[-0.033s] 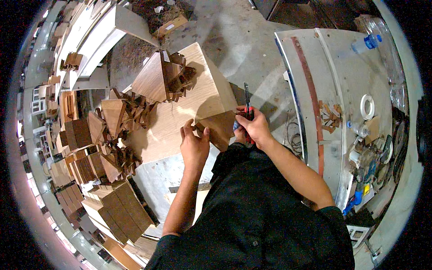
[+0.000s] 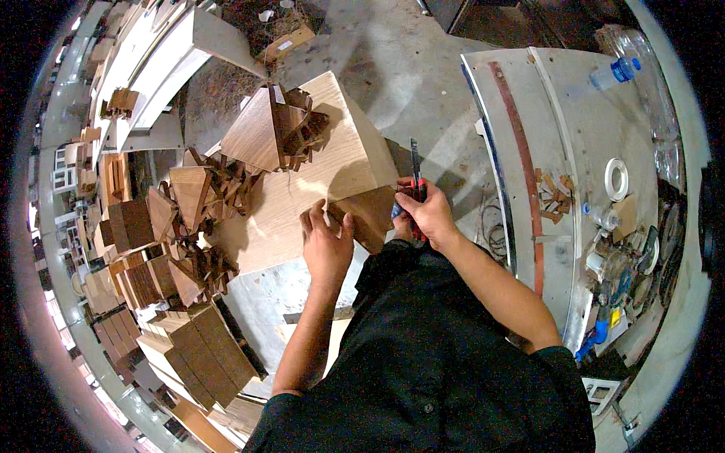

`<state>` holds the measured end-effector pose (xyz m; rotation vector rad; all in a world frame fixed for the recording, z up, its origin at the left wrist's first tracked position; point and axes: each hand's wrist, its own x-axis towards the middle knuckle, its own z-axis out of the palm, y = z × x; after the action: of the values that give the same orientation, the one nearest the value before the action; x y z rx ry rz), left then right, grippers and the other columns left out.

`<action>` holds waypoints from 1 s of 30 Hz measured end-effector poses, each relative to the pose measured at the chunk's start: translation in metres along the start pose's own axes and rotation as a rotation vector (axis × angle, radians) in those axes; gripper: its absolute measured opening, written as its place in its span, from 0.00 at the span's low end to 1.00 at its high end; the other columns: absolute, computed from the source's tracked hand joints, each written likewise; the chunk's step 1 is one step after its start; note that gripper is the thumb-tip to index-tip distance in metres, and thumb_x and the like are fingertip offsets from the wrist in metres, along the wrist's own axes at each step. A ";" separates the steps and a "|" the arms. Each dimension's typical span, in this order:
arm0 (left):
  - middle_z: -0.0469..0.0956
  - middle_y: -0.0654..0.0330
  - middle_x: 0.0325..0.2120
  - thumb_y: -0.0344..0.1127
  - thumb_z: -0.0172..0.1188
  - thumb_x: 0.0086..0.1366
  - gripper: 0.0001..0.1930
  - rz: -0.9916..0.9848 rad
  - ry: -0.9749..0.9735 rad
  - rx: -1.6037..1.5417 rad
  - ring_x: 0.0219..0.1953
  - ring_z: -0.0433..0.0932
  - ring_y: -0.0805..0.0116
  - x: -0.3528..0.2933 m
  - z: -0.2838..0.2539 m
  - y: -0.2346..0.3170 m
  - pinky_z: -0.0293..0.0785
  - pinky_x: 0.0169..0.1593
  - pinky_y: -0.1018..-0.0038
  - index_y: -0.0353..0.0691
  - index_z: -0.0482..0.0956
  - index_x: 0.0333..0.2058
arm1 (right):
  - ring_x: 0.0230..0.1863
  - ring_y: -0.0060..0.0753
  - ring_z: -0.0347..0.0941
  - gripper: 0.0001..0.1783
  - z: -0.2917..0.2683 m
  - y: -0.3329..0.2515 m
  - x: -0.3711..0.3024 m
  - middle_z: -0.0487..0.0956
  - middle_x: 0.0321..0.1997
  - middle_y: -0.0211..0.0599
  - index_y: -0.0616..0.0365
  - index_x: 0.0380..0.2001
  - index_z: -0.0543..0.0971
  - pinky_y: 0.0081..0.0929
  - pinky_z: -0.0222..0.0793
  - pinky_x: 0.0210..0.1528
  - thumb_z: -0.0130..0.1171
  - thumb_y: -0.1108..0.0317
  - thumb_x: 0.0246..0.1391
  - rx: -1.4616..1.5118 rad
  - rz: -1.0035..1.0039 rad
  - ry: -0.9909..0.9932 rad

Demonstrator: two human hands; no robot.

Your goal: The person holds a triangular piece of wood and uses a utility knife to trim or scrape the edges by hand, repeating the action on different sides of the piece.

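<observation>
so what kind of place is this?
Likely a woodworking shop: stacks of cut wood pieces, a pale wooden board under the left hand, and a tool-cluttered metal bench.

A pale, smooth, matt wooden board (image 2: pixel 302 204) lay under darker brown wood offcuts (image 2: pixel 279 128), one flat dark wooden piece (image 2: pixel 370 215) pressed by the left hand (image 2: pixel 326 240), while the right hand (image 2: pixel 427 215) gripped a red-handled metal tool (image 2: pixel 415 177) beside a dull, scuffed grey metal table (image 2: pixel 589 136).
</observation>
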<state>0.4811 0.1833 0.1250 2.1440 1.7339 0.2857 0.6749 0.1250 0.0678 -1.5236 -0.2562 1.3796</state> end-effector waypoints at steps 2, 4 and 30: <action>0.71 0.46 0.53 0.45 0.70 0.60 0.33 0.149 0.040 0.105 0.57 0.70 0.44 -0.001 0.004 -0.001 0.69 0.57 0.51 0.36 0.68 0.58 | 0.34 0.20 0.76 0.15 0.000 0.005 0.002 0.83 0.37 0.28 0.58 0.49 0.81 0.23 0.74 0.38 0.68 0.70 0.60 0.007 -0.019 0.011; 0.70 0.45 0.55 0.49 0.71 0.58 0.36 0.163 -0.071 0.076 0.61 0.65 0.41 0.002 0.007 0.013 0.62 0.63 0.49 0.37 0.68 0.59 | 0.25 0.20 0.75 0.16 -0.003 0.020 0.008 0.83 0.33 0.28 0.55 0.49 0.81 0.24 0.71 0.27 0.70 0.67 0.58 0.026 -0.097 0.020; 0.71 0.53 0.51 0.48 0.72 0.50 0.36 0.552 -0.040 0.097 0.55 0.67 0.46 0.023 0.048 0.032 0.58 0.60 0.47 0.44 0.73 0.57 | 0.41 0.30 0.81 0.16 0.006 0.021 -0.010 0.85 0.40 0.38 0.62 0.44 0.81 0.28 0.76 0.48 0.72 0.68 0.54 -0.106 -0.237 0.173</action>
<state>0.5331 0.1922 0.0920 2.6487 1.1210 0.2994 0.6574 0.1115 0.0589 -1.6321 -0.3930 1.0566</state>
